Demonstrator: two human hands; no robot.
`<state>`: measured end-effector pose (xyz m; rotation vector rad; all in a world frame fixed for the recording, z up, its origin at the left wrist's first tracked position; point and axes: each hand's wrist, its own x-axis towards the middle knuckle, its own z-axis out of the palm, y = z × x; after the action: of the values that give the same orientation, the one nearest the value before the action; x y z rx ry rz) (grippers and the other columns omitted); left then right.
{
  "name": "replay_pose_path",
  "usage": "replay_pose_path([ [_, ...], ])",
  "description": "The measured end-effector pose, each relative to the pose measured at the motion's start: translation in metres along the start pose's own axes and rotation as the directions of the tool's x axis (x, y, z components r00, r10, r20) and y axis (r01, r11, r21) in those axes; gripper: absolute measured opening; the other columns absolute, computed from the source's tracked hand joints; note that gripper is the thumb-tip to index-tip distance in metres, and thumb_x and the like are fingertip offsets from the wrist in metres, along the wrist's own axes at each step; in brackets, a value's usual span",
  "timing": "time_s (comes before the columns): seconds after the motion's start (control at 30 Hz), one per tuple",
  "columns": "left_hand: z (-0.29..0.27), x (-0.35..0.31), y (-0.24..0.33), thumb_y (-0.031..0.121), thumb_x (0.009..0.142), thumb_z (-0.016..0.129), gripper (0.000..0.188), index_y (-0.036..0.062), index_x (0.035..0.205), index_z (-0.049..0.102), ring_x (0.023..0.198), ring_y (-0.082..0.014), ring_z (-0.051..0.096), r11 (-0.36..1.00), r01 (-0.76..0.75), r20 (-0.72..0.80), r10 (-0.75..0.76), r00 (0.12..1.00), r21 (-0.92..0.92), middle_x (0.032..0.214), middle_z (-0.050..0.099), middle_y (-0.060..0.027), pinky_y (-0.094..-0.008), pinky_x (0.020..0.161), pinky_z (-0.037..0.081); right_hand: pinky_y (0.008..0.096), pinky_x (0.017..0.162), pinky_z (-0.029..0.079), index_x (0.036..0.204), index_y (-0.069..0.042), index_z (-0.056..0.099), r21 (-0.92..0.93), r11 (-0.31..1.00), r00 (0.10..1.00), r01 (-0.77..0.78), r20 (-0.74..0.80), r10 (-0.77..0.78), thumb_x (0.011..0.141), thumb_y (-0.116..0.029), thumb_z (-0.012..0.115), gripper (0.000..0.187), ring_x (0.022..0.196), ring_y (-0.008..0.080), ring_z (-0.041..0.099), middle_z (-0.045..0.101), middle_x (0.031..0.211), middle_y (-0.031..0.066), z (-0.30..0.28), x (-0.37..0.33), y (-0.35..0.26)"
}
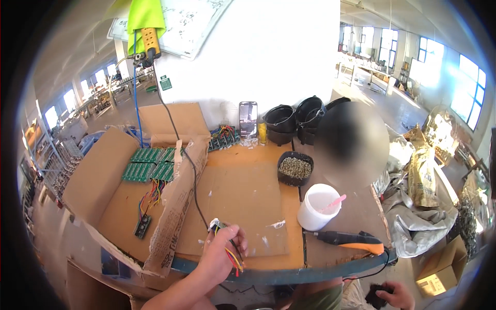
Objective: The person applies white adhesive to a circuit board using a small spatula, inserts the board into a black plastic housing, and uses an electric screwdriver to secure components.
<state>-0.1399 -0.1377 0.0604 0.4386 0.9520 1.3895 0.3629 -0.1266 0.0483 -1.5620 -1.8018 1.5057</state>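
Fingers (233,233) of the left hand (219,254) closed round a small wired board (219,225), lower centre of frame, over the worktop (293,248); red and yellow wires (235,261) trail below. Right hand (399,296), lower right, grips a black item (375,296), kind unclear. Risks, judged: black cable (195,176) runs down to the left hand; a sideways move could snag the wires on it and strain a joint. Tool (347,238) lies near the front edge, cord hanging; 1 tug could drag it off. Writing: handwriting on whiteboard (188,28), upper left; print on carton (168,243), left. Brands: none made out.
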Motion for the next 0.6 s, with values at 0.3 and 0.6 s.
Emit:
replay_pose_path([
  [0.3, 0.012, -0.054, 0.0, 0.006, 0.078, 0.07, 0.049, 0.0095, 0.116, 0.039, 0.088, -0.0143, 0.053, 0.701, -0.673, 0.044, 0.684, 0.728, 0.237, 0.104, 0.05, -0.0073, -0.0298, 0.077, 0.046, 0.0353, 0.071, 0.049, 0.095, -0.01, 0.065, -0.591, 0.135, 0.399, 0.795, 0.342, -0.851, 0.078, -0.016, 0.076, 0.021, 0.077, 0.0244, 0.061, 0.058, 0.079, 0.0041, 0.165, 0.097, -0.159],
  [0.6, 0.003, -0.067, -0.006, 0.011, 0.061, 0.093, 0.082, 0.0074, 0.126, 0.042, 0.103, -0.0138, 0.046, 0.489, -0.732, 0.307, 0.687, 0.658, 0.475, 0.111, 0.043, -0.0046, -0.0292, 0.085, 0.044, 0.0372, 0.092, 0.049, 0.106, -0.002, 0.066, -0.35, 0.626, 0.654, 0.697, -0.048, -0.755, 0.083, -0.011, 0.074, 0.026, 0.109, 0.0214, 0.059, 0.065, 0.114, 0.0076, 0.188, 0.044, -0.178],
])
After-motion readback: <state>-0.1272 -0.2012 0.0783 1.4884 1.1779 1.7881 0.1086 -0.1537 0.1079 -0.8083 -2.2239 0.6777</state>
